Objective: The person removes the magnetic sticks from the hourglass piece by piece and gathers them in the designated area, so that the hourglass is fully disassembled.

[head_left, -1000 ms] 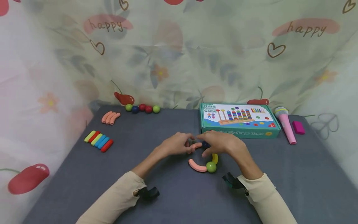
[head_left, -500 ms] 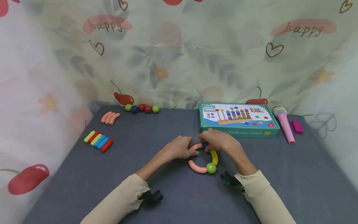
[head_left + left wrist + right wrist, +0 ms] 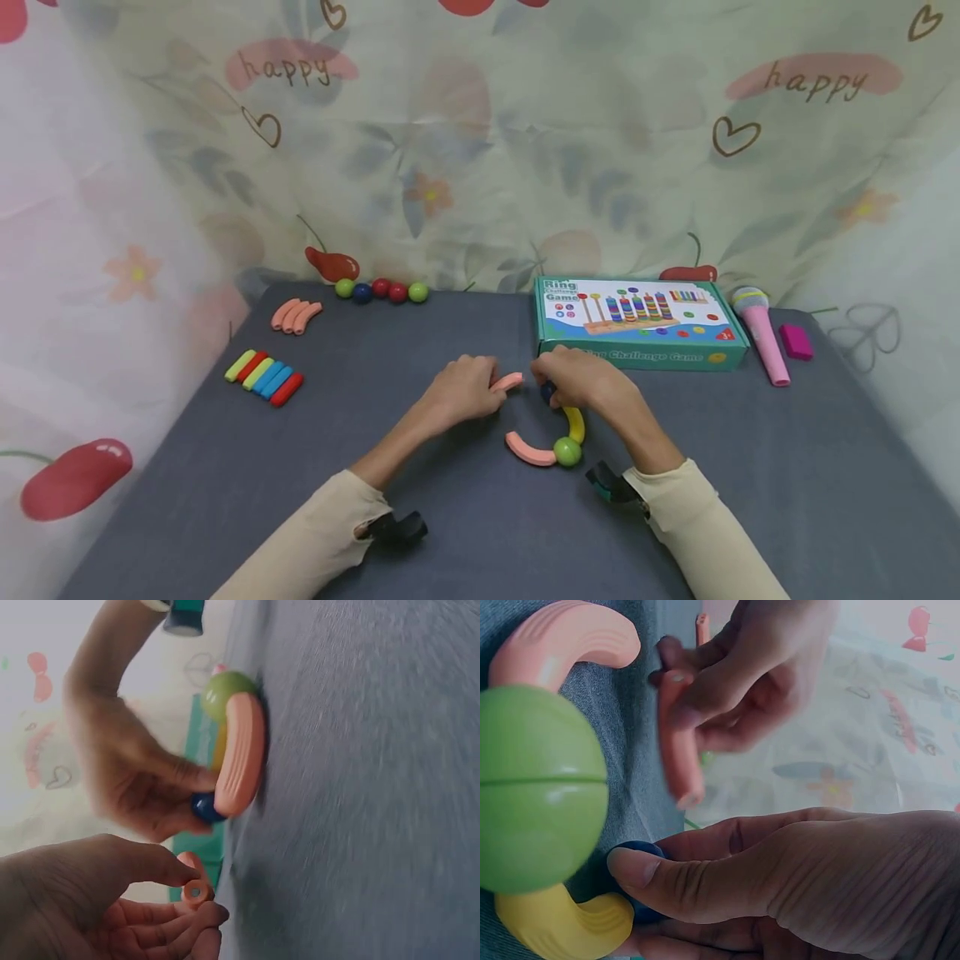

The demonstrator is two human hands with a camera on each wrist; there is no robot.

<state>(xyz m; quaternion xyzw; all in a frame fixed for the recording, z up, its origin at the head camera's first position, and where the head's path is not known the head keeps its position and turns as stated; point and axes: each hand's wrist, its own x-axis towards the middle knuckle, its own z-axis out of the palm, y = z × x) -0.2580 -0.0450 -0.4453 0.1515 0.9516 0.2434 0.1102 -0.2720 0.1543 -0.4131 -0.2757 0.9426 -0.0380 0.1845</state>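
My left hand [image 3: 461, 390] pinches a curved pink piece [image 3: 507, 382] between thumb and fingers; the left wrist view shows a hole in its end. Just to the right, my right hand [image 3: 581, 379] holds a dark blue ball [image 3: 548, 391] between thumb and fingers. That ball meets a curved yellow piece [image 3: 575, 423], which leads to a green ball [image 3: 567, 452] and then a second curved pink piece [image 3: 528, 450]. Together they form an arc on the table. A gap separates the left hand's pink piece from the blue ball.
Behind the hands lies a green game box [image 3: 641, 323], with a pink microphone [image 3: 763, 333] and a magenta block [image 3: 797, 342] to its right. At left are spare pink pieces [image 3: 296, 317], colored sticks [image 3: 264, 377] and a row of balls [image 3: 381, 289].
My left hand has lifted its pink piece up and left, away from the blue ball. The right hand has closed on the blue ball and stays there.
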